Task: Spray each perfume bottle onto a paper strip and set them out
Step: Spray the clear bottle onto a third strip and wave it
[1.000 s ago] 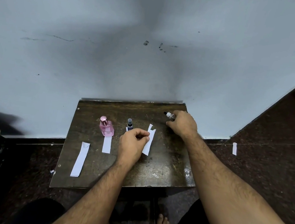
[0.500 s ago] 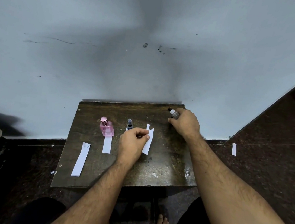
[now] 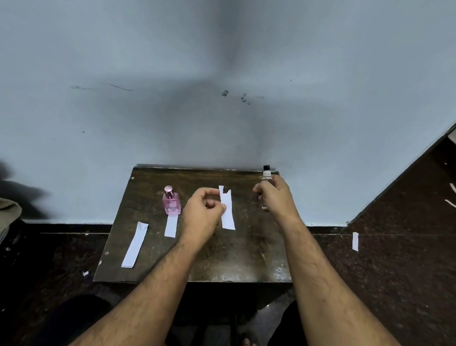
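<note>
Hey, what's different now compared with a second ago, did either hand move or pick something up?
The right hand has raised the small clear bottle from a tilted, low position to upright above the table's far right corner. The left hand has lifted the torn paper strip, still pinched at its edge, and now hides the small dark bottle. The pink bottle, its strip and the loose strip stayed put.

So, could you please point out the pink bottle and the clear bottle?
pink bottle [image 3: 171, 204], head view, on its glass body.
clear bottle [image 3: 266, 175], head view, on its neck below the black cap.
</note>
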A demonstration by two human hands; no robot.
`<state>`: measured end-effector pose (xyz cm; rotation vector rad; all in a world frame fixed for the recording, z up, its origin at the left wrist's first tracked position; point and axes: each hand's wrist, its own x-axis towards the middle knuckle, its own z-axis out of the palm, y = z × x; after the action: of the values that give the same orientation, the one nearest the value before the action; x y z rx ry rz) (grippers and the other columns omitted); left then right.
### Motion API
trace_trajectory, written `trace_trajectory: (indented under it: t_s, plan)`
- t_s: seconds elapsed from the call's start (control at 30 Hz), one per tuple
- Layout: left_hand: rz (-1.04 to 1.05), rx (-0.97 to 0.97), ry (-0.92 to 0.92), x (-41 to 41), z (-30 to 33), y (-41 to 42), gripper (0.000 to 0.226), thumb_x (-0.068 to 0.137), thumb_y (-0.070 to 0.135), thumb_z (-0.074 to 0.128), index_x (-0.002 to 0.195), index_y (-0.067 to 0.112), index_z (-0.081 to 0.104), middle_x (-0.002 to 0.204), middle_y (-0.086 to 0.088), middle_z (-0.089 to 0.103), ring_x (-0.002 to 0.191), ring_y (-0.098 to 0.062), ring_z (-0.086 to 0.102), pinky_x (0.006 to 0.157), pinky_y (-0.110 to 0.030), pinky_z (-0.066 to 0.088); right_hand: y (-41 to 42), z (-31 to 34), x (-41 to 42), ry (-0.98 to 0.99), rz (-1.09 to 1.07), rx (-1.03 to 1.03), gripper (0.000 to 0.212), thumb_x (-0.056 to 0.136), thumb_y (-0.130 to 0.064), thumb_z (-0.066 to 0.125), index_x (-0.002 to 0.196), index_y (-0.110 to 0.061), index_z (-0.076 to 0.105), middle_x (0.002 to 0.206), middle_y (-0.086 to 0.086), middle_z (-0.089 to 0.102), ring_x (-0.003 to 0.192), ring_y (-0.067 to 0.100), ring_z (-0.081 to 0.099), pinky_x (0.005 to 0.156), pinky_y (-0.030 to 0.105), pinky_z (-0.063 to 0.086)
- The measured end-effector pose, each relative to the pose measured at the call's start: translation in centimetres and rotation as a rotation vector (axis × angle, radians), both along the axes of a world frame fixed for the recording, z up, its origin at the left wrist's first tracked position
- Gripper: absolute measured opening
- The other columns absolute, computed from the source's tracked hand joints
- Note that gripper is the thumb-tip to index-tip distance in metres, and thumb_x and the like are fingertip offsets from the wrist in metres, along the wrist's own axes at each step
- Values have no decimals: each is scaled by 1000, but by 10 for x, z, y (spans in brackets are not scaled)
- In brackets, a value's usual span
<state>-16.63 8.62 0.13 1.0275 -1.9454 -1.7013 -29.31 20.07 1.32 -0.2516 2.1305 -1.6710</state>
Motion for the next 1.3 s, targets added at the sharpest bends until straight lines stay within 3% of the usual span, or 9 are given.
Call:
trace_trajectory:
  t_s: [0.13,0.27,0.4,0.57,0.73,0.93,1.1,1.2,1.3]
  plan:
    - [50,95,40,12,26,0,33,83,0,59,113,13,60,86,-6,69,76,-19,63,71,-39,53,16,17,26,8,70,-91,16,82,-24,71,92,-23,59,97,9,68,82,20,65,60,29,50]
    - [137,121,51,28,50,-3,13,88,14,62,96,11,72,91,-5,71,79,-17,64,62,-26,49,25,37,51,46,108,-132,18,82,-20,71,92,-21,56,86,3,62,70,18,60,58,32,50]
    - [179,171,150,42,81,-2,9,87,13,66,78,11,69,72,-6,66,68,-18,59,44,-20,42,29,64,76,49,153,-182,22,86,-5,60,94,-20,46,76,9,61,51,20,58,41,24,39]
    - [187,163,228,66,123,2,8,85,13,69,79,8,67,71,-9,69,58,-11,62,47,-23,44,33,98,98,126,196,-209,45,85,-12,69,122,-24,46,71,3,64,51,18,58,42,22,38]
    - [217,239,400,80,171,-4,12,86,8,69,77,10,62,77,-13,68,62,-11,68,50,-20,52,34,153,115,159,244,-296,26,95,-8,52,109,-30,52,86,7,55,68,17,60,51,28,48]
    - [194,253,529,91,238,-6,12,89,8,66,78,10,62,71,-6,63,64,-12,63,55,-20,55,35,214,131,410,239,-276,34,92,-17,61,115,-35,44,96,8,61,70,18,68,48,30,48]
    - [199,178,599,99,282,-1,7,88,10,68,83,11,64,79,-6,66,71,-12,66,57,-21,55,36,259,141,664,200,-244,60,92,-17,58,139,-44,31,80,6,56,64,17,59,53,30,53]
    - [201,138,631,101,305,0,5,87,10,69,88,7,66,78,-7,67,71,-13,67,58,-21,55,37,283,144,864,136,-194,59,93,-20,56,139,-46,31,75,3,58,62,19,57,63,41,58]
    - [209,105,641,103,325,4,6,86,9,69,83,6,66,75,-9,67,67,-14,67,57,-21,55,39,307,147,1030,86,-140,50,94,-27,53,137,-44,33,71,-2,57,59,20,59,61,44,56]
